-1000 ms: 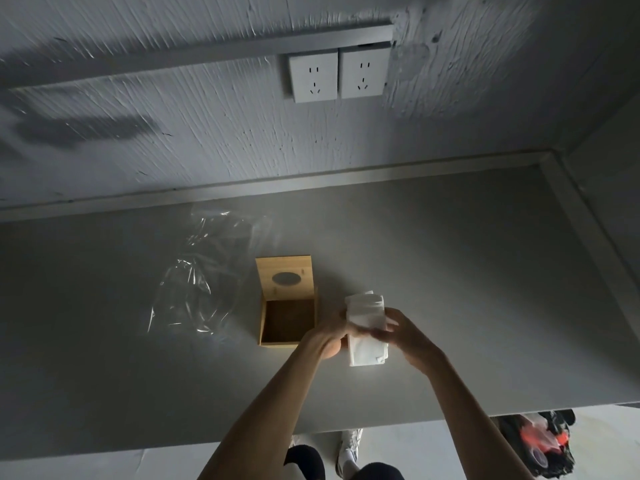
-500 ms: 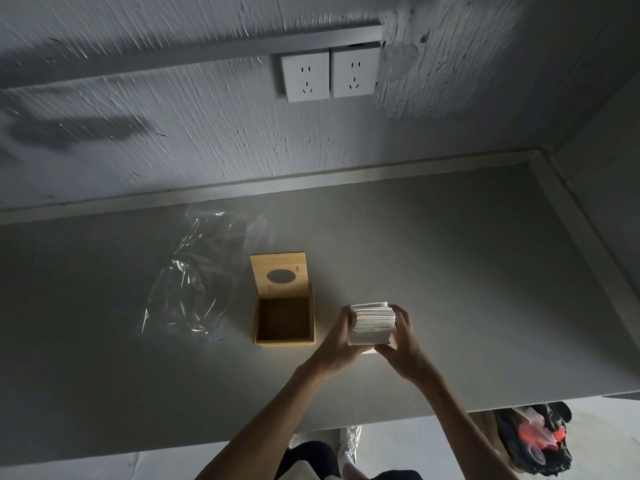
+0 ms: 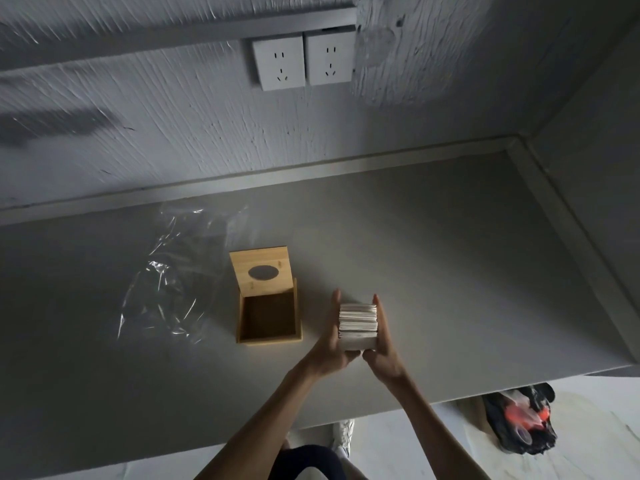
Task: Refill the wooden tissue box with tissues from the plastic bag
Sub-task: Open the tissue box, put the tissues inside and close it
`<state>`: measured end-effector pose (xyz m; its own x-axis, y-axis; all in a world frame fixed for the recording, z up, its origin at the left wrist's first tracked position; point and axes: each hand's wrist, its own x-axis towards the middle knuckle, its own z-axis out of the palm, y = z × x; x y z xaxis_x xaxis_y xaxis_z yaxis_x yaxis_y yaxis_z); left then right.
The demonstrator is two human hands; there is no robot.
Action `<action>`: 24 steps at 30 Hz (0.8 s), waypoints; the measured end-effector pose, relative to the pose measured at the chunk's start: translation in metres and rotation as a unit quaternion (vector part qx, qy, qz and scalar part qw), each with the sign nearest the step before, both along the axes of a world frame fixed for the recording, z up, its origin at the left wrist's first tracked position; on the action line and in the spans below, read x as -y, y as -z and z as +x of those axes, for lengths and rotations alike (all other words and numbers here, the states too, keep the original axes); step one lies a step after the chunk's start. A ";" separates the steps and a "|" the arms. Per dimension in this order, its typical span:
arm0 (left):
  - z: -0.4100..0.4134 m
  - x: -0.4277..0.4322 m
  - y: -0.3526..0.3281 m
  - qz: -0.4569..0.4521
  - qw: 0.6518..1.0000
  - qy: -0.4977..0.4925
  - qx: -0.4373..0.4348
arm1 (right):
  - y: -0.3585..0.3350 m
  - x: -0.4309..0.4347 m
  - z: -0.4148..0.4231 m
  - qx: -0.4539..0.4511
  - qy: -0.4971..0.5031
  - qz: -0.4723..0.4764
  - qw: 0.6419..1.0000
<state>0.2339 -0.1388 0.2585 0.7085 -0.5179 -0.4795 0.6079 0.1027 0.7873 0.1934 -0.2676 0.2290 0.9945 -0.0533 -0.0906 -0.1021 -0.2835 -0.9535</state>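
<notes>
The wooden tissue box [image 3: 268,339] stands open on the grey table, its inside dark and bare. Its lid [image 3: 261,271], with an oval slot, leans up at the far side. Just right of the box, a white stack of tissues [image 3: 357,325] is pressed between my left hand [image 3: 329,344] and my right hand [image 3: 382,351], palms flat against its two sides. The clear plastic bag [image 3: 173,282] lies crumpled and flat to the left of the box.
The grey table [image 3: 450,271] meets a rough white wall at the back and a raised edge on the right. Two wall sockets [image 3: 303,60] sit above. A dark bag with red items [image 3: 519,424] lies on the floor at lower right.
The stack has been turned from lying flat under my fingers to standing on edge between both palms. My hands have shifted slightly right of the box.
</notes>
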 end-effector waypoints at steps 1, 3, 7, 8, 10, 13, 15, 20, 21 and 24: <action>-0.001 -0.003 -0.001 0.019 0.999 0.012 0.026 | 0.006 0.003 -0.001 -0.009 0.011 -0.004 1.000; -0.002 -0.006 0.000 0.079 0.995 0.016 0.064 | 0.018 0.009 -0.001 -0.020 0.009 -0.023 0.999; -0.006 -0.010 0.011 0.220 0.952 0.050 0.209 | 0.032 0.018 0.000 -0.032 -0.013 -0.030 0.999; -0.006 -0.011 0.012 0.246 0.941 0.041 0.230 | 0.029 0.018 0.002 -0.037 -0.020 -0.026 0.999; -0.009 -0.009 0.011 0.216 0.948 0.038 0.233 | 0.024 0.019 0.004 -0.051 -0.023 -0.012 0.998; 0.001 -0.006 0.013 0.196 0.956 0.037 0.214 | 0.024 0.023 0.004 -0.048 -0.030 -0.009 0.998; -0.001 -0.012 -0.001 0.261 0.929 0.096 0.245 | 0.024 0.024 0.003 -0.058 -0.033 -0.001 0.998; -0.010 -0.013 0.019 0.220 0.946 0.091 0.221 | 0.024 0.021 0.002 -0.071 -0.031 0.015 0.997; -0.007 -0.011 0.021 0.202 0.949 0.073 0.230 | 0.024 0.020 0.002 -0.075 -0.027 0.018 0.997; -0.006 -0.012 0.017 0.223 0.942 0.102 0.229 | 0.017 0.026 0.002 -0.087 -0.055 0.017 0.994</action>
